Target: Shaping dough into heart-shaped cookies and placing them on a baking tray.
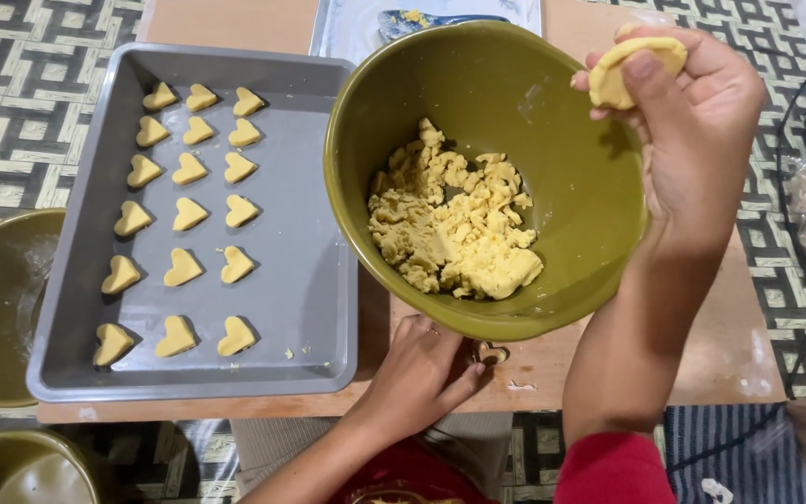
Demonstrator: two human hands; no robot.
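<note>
The right hand (692, 121) pinches a flattened piece of dough (631, 65) above the bowl's (599, 233) far rim, its long axis running left to right, slightly tilted. The left hand (421, 373) rests curled on the table by a small heart cutter (491, 353), mostly hidden under the bowl; its grip is unclear.
</note>
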